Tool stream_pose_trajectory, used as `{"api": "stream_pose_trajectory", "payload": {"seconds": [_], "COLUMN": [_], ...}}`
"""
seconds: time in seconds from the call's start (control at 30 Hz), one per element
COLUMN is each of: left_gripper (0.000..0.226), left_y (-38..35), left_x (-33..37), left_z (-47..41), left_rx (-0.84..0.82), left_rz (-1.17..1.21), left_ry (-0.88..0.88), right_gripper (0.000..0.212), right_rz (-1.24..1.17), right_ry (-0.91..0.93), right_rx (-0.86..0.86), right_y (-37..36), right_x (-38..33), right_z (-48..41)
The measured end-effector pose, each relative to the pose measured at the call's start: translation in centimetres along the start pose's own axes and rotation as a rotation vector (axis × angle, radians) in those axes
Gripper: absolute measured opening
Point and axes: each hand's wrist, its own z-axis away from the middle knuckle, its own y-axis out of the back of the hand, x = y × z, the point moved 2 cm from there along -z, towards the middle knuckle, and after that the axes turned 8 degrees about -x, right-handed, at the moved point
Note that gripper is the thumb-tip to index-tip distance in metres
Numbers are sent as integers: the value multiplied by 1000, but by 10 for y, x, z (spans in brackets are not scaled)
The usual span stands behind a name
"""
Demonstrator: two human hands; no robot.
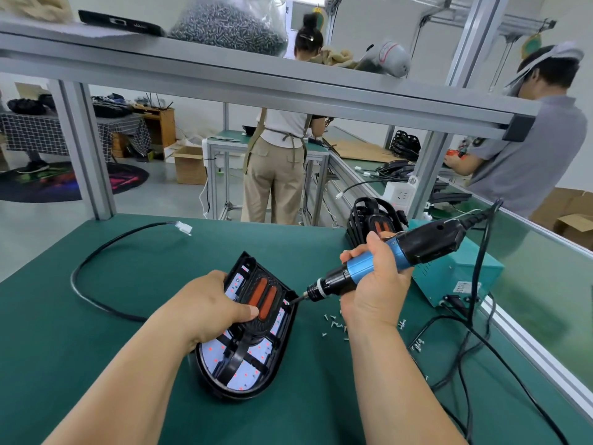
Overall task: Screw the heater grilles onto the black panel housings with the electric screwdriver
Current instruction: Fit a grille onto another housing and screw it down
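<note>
Panel housing is lying on the table, my left hand gripping its grille. My right hand is grasping the electric screwdriver, bit touching the housing's edge.

Work surface: green mat. A black cable lies looped on the left of the mat and ends in a white connector near the far edge. A teal box stands at the right edge, with a white socket strip beyond it. Overhead shelf: one black phone. Background: a person in beige trousers, a person in a grey shirt, a cardboard box on the floor
</note>
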Motion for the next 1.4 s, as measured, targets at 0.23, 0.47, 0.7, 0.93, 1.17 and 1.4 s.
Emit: {"api": "stream_pose_trajectory", "payload": {"seconds": [0.23, 0.47, 0.7, 0.93, 1.17, 1.4], "left_gripper": [32, 27, 32, 28, 24, 30], "left_y": [0, 0, -1, -2, -3, -3], "left_x": [-2, 0, 1, 3, 7, 11], "left_z": [0, 0, 1, 4, 6, 7], "left_rx": [6, 22, 22, 32, 53, 49], "left_rz": [-22, -36, -43, -63, -82, -136], "left_ry": [7, 8, 18, 18, 21, 29], "right_gripper": [24, 23, 24, 23, 24, 22], "right_rz": [0, 0, -1, 79, 151, 200], "right_ry": [-7, -2, -35, 16, 71, 109], "right_rx": [-11, -12, 7, 11, -19, -19], "right_y": [0, 0, -4, -11, -16, -18], "right_x": [2, 3, 3, 1, 0, -1], "right_z": [0, 0, 3, 9, 19, 25]}}
